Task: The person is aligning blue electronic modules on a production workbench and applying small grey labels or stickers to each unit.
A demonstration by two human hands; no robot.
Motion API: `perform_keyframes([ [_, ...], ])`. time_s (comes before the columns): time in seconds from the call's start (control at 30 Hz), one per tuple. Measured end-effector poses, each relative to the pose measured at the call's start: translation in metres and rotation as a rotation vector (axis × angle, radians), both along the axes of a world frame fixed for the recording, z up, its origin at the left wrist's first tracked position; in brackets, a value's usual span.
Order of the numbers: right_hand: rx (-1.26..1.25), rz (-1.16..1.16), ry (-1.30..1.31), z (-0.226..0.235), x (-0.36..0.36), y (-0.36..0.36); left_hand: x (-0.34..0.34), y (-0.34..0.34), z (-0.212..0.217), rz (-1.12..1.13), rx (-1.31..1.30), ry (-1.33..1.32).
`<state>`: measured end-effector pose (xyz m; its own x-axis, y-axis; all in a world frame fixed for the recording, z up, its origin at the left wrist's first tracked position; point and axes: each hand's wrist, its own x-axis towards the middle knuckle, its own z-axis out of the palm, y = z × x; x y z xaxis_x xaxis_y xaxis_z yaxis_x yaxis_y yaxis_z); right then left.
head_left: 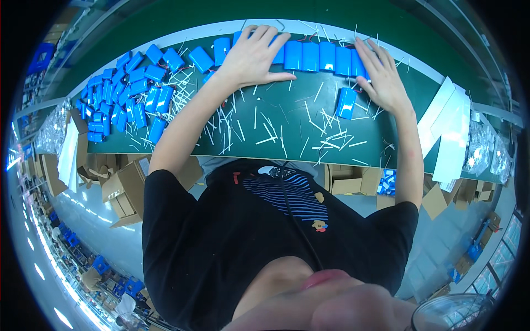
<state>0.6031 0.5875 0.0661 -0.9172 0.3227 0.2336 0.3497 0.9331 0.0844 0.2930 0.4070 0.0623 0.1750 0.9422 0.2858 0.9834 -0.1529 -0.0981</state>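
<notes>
both hands are laid flat on a row [317, 56] of blue packs at the far edge of the green table [287, 118]. the left hand [255, 55] is spread open, fingers splayed over the row's left end, palm down, nothing gripped. the right hand [381, 74] is also open and flat against the row's right end, pressing rather than holding. a single pack [346, 103] lies just beside the right hand, apart from the row. a loose pile [124, 96] of packs sits well to the left. white strips [331, 140] are scattered across the table.

if the row is squeezed unevenly, packs could be tipped or pushed off the far edge. thin wires behind the row could be snagged. the packs under the palms are hidden, and the wires are hard to make out.
</notes>
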Motion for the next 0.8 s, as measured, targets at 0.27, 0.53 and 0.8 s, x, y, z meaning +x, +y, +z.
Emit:
perform_keyframes([
  [0.27, -0.018, 0.108, 0.096, -0.009, -0.010, 0.005, 0.007, 0.023, -0.020, -0.089, 0.123, -0.005],
  [0.53, 0.049, 0.041, 0.065, -0.013, -0.017, 0.018, -0.003, 0.046, -0.036, -0.070, 0.081, 0.059],
  [0.8, 0.138, 0.023, 0.067, -0.002, -0.010, 0.011, -0.003, 0.038, -0.023, -0.052, 0.126, 0.059],
])
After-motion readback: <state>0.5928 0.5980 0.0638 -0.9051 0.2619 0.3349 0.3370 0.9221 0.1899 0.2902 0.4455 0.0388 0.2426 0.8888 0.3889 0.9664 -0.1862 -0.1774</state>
